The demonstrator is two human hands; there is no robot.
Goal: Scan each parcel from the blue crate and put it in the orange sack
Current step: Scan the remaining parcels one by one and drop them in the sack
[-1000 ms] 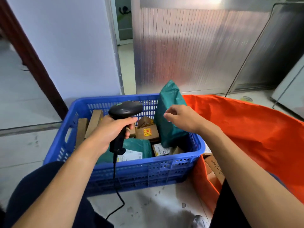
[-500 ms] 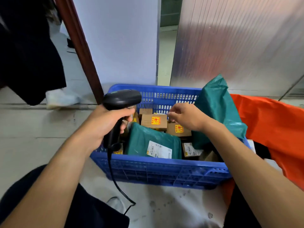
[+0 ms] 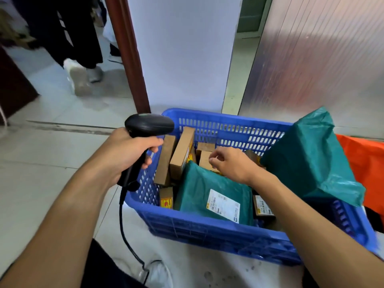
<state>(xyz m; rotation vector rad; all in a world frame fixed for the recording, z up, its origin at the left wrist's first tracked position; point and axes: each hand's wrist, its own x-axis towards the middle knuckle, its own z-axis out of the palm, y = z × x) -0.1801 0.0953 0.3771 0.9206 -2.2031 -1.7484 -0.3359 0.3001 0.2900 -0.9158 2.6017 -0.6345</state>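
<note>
The blue crate (image 3: 207, 229) sits on the floor in front of me, filled with several parcels. My left hand (image 3: 128, 152) grips a black barcode scanner (image 3: 148, 125) just outside the crate's left wall. My right hand (image 3: 228, 163) hovers inside the crate over small cardboard boxes (image 3: 204, 157), fingers loosely curled, holding nothing. A flat green mailer (image 3: 207, 192) with a white label lies below that hand. A tall green bag parcel (image 3: 307, 159) stands upright at the crate's right end. The orange sack (image 3: 365, 163) shows at the right edge.
Two cardboard boxes (image 3: 180, 152) stand on edge at the crate's left side. The scanner's cable (image 3: 122, 225) hangs to the floor. A person's legs and shoes (image 3: 83, 73) are at the upper left, near a brown door frame (image 3: 126, 53). A metal panel (image 3: 311, 59) stands behind.
The view has swung left, pushing the orange sack to the right edge. My right hand has moved from the tall green bag down over the small boxes. The scanner stays in my left hand.
</note>
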